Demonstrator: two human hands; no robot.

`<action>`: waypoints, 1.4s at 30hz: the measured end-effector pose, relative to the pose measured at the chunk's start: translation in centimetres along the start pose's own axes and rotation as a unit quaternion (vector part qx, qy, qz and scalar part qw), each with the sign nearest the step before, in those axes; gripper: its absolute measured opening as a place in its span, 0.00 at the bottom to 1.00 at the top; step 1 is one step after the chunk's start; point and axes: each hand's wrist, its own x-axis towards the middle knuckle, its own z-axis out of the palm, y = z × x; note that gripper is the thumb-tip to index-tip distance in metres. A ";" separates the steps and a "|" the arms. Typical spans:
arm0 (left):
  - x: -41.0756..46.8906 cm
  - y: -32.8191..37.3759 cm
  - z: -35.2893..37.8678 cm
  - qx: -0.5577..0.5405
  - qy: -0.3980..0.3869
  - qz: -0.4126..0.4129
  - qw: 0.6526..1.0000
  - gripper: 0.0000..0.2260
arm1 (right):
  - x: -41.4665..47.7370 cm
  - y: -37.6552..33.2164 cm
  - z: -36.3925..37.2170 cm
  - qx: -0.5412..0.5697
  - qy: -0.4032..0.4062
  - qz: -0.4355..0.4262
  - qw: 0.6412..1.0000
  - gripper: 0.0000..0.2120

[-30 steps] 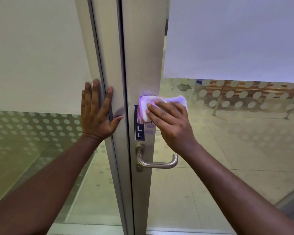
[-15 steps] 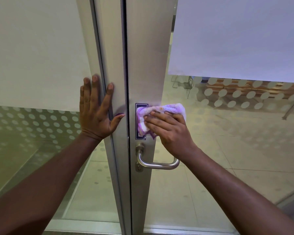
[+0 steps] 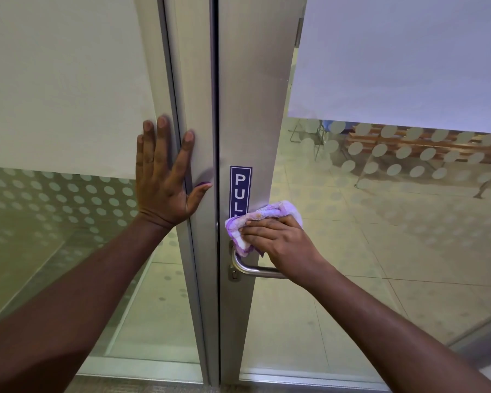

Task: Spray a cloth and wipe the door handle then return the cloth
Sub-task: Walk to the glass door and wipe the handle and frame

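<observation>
Progress: wiping looks underway; the bunched white-and-purple cloth (image 3: 262, 222) is pressed on the brushed aluminium door stile (image 3: 253, 109), its lower edge just reaching the base of the curved stainless-steel lever handle (image 3: 255, 268).
Done so far: spraying cannot be confirmed from this view; no spray bottle is visible, and whether the cloth is damp is not readable.
Left to do: by my judgement, most of the handle's horizontal bar is uncovered and unwiped at this instant; after that the cloth has to go back to its place, which is out of view.
Right hand: the right hand (image 3: 284, 239) lies palm-down over the cloth, fingers curled loosely around the wad and pinning it against the metal; it is a closed, pressing hold, not a tight fist.
Left hand: the left hand (image 3: 165, 180) is flat and fully spread, holding nothing, palm on the neighbouring fixed frame (image 3: 193, 80) with the thumb reaching toward the dark gap between the two stiles.
Cloth position: just below the blue vertical "PULL" sticker (image 3: 240, 191), covering its bottom letter, and directly above the handle's bend.
Surroundings: frosted glass panels with a dot pattern (image 3: 68, 194) on both sides; tiled floor beyond.
Next move calls for: sliding the cloth down and along the bar, probably wrapping it round.
</observation>
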 end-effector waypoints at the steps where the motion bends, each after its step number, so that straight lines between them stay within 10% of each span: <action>1: 0.0 0.0 0.0 -0.001 -0.001 0.001 1.000 0.34 | 0.0 0.0 0.0 0.003 -0.006 0.002 1.000 0.16; 21: -0.1 -0.1 0.0 0.004 -0.009 -0.008 1.000 0.33 | -2.1 0.5 -2.4 -0.022 -0.134 0.012 0.991 0.15; 42: -0.1 0.0 0.1 0.003 -0.002 0.000 1.000 0.34 | 0.5 -0.1 -9.3 -0.014 0.304 0.084 0.949 0.09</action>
